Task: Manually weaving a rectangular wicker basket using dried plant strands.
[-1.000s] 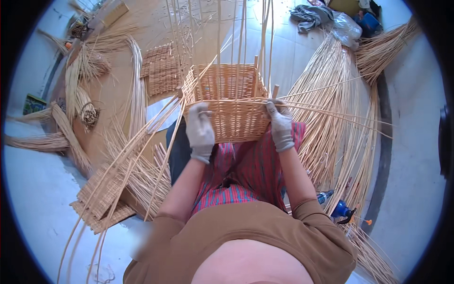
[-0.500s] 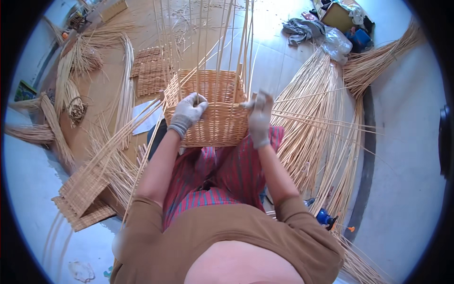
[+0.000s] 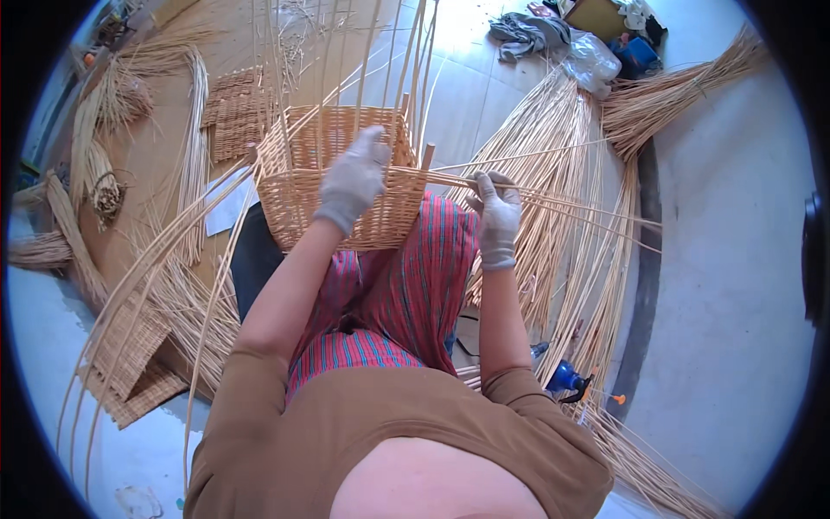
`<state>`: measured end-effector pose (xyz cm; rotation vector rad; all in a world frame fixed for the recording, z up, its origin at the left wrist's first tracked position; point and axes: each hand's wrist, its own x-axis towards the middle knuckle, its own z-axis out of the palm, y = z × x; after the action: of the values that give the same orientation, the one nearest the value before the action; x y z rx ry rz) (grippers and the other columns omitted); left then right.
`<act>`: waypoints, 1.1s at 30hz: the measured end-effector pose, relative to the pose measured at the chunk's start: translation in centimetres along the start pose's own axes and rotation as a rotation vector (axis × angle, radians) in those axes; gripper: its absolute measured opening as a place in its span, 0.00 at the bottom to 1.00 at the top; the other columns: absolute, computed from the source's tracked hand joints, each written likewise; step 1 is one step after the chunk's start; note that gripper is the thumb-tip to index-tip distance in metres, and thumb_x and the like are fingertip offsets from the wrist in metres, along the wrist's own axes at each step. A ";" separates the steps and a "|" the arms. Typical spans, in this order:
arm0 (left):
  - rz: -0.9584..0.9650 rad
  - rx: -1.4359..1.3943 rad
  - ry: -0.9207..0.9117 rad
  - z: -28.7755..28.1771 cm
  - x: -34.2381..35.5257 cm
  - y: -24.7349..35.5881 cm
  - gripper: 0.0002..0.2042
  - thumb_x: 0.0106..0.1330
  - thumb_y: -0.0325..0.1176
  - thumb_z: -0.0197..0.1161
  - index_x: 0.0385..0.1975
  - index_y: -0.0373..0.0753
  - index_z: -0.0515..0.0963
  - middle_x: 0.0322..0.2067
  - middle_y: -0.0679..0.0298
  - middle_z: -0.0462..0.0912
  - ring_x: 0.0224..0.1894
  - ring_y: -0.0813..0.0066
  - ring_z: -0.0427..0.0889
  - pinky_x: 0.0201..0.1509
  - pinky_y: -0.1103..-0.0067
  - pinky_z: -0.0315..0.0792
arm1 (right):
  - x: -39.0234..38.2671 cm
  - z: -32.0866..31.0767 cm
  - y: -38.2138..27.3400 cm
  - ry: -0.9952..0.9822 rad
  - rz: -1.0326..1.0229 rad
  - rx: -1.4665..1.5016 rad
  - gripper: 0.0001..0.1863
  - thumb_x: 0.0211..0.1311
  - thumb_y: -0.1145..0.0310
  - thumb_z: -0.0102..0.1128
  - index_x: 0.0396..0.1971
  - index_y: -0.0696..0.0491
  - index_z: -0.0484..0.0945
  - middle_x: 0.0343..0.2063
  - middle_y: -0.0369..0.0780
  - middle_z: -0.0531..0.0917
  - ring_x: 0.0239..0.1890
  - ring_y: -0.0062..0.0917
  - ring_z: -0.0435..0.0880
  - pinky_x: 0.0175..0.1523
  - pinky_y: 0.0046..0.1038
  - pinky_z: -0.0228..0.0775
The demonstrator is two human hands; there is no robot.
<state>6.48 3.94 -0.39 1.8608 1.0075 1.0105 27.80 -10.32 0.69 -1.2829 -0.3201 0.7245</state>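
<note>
Right grey-gloved hand [image 3: 499, 208] moved outward since earlier frame. Red striped lap cloth [image 3: 437, 259], far edge: rectangular tan wicker basket [image 3: 395, 208], walls woven, tall uprights [image 3: 367, 62] above rim unfilled. Right fingers pinch long tan strands [image 3: 450, 178]; left grey-gloved hand [image 3: 353, 180] loosely curled by front rim, hold unclear.

The floor [image 3: 462, 117] is tan at left and pale and glossy at right, with seams showing. At right a broad fan of canes [image 3: 536, 164] spreads over it. A grey cloth [image 3: 523, 36] lies near the fan's far end, and a blue bottle [image 3: 564, 378] beside its near end. At left lie a tied bundle [image 3: 105, 195], a white sheet [image 3: 226, 203], a woven panel [image 3: 233, 117] and, nearer, two overlapping mats [image 3: 130, 337]. Loose scraps [image 3: 298, 52] litter the far part.
</note>
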 end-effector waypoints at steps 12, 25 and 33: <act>-0.288 0.209 -0.149 1.4 -0.5 2.7 0.19 0.78 0.38 0.61 0.66 0.45 0.75 0.44 0.51 0.88 0.46 0.49 0.87 0.52 0.61 0.79 | 6.8 6.1 -4.4 -0.097 -0.423 -0.006 0.34 0.64 0.89 0.38 0.68 0.47 0.66 0.32 0.31 0.70 0.34 0.15 0.76 0.47 0.38 0.87; 0.105 0.429 -0.220 4.8 -3.3 2.5 0.28 0.71 0.40 0.65 0.71 0.45 0.70 0.59 0.56 0.79 0.60 0.60 0.79 0.64 0.68 0.72 | -7.5 9.0 -2.9 -0.521 -0.712 -0.286 0.29 0.59 0.85 0.59 0.64 0.57 0.79 0.47 0.46 0.89 0.49 0.31 0.89 0.54 0.30 0.80; -0.359 -0.644 0.046 -3.2 -2.2 0.4 0.08 0.78 0.32 0.63 0.47 0.36 0.83 0.38 0.64 0.89 0.41 0.73 0.87 0.46 0.80 0.82 | 3.8 7.2 0.2 -0.535 -0.158 -0.919 0.22 0.58 0.57 0.80 0.44 0.54 0.81 0.35 0.38 0.86 0.39 0.23 0.84 0.44 0.30 0.78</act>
<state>2.92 2.64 0.59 1.0928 0.8661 1.0064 26.27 -2.36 1.83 -1.8685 -1.2850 0.8057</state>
